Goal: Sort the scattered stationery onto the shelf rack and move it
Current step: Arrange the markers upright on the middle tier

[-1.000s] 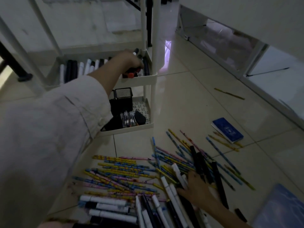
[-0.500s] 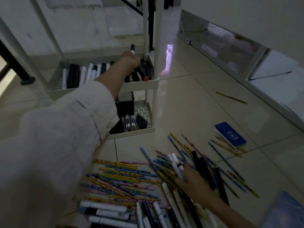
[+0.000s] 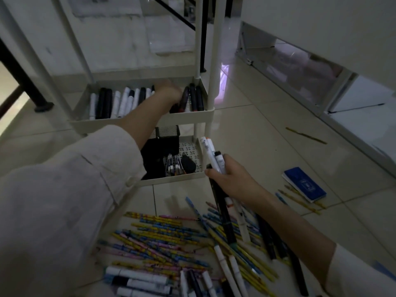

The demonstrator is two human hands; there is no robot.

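I record the change first. A second ago my right hand (image 3: 230, 179) lay flat in the floor pile; it is now lifted clear, its grip clamped on a bundle of markers (image 3: 215, 159), white barrels up and a black one trailing down, held just in front of the shelf rack (image 3: 188, 116). My left hand (image 3: 169, 93) has gone from the rack's right corner down among the pens on the middle tier; whether its grip is together or apart I cannot tell, as the fingers are hidden. I judge one load delivered and the next in transit.

Containers, largest first, placed from the rack:
- Middle tier (image 3: 137, 120): a row of white and black markers (image 3: 120, 101) on its left, dark pens (image 3: 192, 97) at its right end.
- Bottom tier (image 3: 171, 179): a black mesh holder (image 3: 166, 142), with clips and a dark lump beside it; details are unclear.

In front of the rack, on the floor, the patterned pencils (image 3: 162, 236) and more markers lie unsorted. Right of the rack lies a blue booklet (image 3: 304, 187), with one stray pencil (image 3: 306, 135) beyond it.

Sorting is well short of complete; the rack is not yet moved.
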